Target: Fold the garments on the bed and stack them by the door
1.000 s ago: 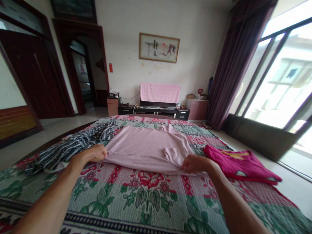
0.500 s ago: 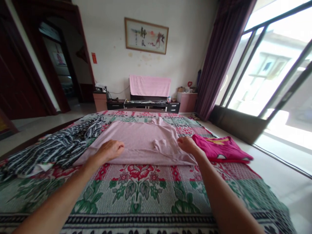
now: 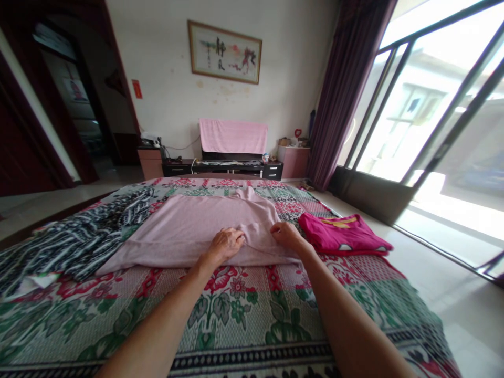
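- My left hand (image 3: 226,245) and right hand (image 3: 287,235) sit at the thin, pale pink cloth shirt (image 3: 189,218), fingers bent; I can't tell if they pinch it.
- The shirt lies flat, midway between the left and right edges of the red, green and white flowered blanket (image 3: 240,328).
- I'd go gently, so the shirt doesn't bunch up.
- My left fingertips are hard to see; the blanket's near corners are cut off.

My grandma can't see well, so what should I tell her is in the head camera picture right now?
A person's left hand and right hand are at a pale pink top spread on a flowered cover. A rumpled striped garment lies left, a folded magenta garment right.
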Available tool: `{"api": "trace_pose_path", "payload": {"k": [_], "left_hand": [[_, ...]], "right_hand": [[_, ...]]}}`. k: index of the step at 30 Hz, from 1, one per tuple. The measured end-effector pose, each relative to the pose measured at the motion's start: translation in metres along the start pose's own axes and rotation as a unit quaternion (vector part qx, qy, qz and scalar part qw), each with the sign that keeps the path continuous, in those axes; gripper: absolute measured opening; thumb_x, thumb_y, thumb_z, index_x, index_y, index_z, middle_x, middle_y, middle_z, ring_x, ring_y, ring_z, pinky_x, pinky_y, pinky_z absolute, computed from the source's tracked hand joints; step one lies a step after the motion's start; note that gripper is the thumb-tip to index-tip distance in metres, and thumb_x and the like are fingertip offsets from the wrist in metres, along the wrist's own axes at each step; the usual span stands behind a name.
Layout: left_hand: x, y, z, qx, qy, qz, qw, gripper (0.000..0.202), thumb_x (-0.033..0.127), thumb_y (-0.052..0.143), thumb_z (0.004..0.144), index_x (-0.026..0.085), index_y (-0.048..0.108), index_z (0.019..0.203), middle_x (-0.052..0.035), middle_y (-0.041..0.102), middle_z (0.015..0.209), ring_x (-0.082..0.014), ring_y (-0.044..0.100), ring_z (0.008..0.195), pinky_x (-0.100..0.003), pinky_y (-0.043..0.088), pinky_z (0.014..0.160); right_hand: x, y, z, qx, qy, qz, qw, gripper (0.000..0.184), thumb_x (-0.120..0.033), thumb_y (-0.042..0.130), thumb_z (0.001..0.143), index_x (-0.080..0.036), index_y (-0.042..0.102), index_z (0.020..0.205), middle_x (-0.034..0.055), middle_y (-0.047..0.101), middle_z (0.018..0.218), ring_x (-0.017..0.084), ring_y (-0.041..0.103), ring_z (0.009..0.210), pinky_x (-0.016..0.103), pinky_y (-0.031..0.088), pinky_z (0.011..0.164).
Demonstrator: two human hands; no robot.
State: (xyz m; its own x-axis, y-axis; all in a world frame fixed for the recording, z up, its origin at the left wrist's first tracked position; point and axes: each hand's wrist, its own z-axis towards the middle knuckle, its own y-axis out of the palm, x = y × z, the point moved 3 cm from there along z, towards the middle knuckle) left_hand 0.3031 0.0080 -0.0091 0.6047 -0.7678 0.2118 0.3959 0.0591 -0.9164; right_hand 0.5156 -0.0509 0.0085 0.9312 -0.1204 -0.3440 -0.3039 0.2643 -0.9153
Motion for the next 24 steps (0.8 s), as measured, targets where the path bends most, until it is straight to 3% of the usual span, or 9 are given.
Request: {"api": "trace_pose_path", "payload": {"k": [5, 11, 18, 24], "left_hand": [[-0.005, 0.007, -0.007, 0.018, 0.04, -0.028, 0.999, 0.023, 0.019, 0.047, 0.087, 0.019, 0.069, 0.094, -0.0074, 0.07, 0.102, -0.0177, 0.063, 0.095, -0.031, 0.046, 0.093], [-0.001, 0.007, -0.006, 0.036, 0.033, -0.028, 0.998, 0.036, 0.022, 0.05, 0.086, 0.019, 0.058, 0.121, -0.0077, 0.068, 0.108, -0.0185, 0.062, 0.1, -0.032, 0.046, 0.093], [0.004, 0.01, -0.001, 0.032, 0.043, -0.031, 0.998, 0.023, 0.021, 0.051, 0.084, 0.018, 0.066, 0.102, -0.0084, 0.068, 0.104, -0.0187, 0.061, 0.1, -0.031, 0.045, 0.095], [0.006, 0.005, -0.002, 0.073, 0.047, -0.039, 0.995, 0.034, 0.021, 0.051, 0.084, 0.02, 0.061, 0.117, -0.0081, 0.065, 0.111, -0.0189, 0.059, 0.104, -0.031, 0.045, 0.097]], "right_hand": [[-0.002, -0.002, 0.002, 0.019, -0.012, 0.007, 1.0, 0.032, -0.013, 0.051, 0.074, -0.018, 0.076, 0.093, 0.0061, 0.075, 0.092, 0.017, 0.068, 0.085, 0.02, 0.045, 0.078], [-0.009, -0.004, -0.001, 0.029, -0.035, -0.018, 0.999, 0.032, -0.011, 0.051, 0.075, -0.016, 0.076, 0.095, 0.0079, 0.074, 0.096, 0.017, 0.067, 0.086, 0.021, 0.045, 0.081], [-0.008, -0.002, -0.001, 0.025, -0.035, -0.021, 0.999, 0.032, -0.009, 0.05, 0.076, -0.013, 0.074, 0.097, 0.0087, 0.073, 0.1, 0.018, 0.065, 0.095, 0.02, 0.043, 0.088], [-0.006, -0.002, 0.0, 0.044, -0.04, 0.001, 0.998, 0.032, -0.013, 0.047, 0.083, -0.016, 0.072, 0.102, 0.0076, 0.07, 0.109, 0.016, 0.063, 0.097, 0.021, 0.043, 0.09]]}}
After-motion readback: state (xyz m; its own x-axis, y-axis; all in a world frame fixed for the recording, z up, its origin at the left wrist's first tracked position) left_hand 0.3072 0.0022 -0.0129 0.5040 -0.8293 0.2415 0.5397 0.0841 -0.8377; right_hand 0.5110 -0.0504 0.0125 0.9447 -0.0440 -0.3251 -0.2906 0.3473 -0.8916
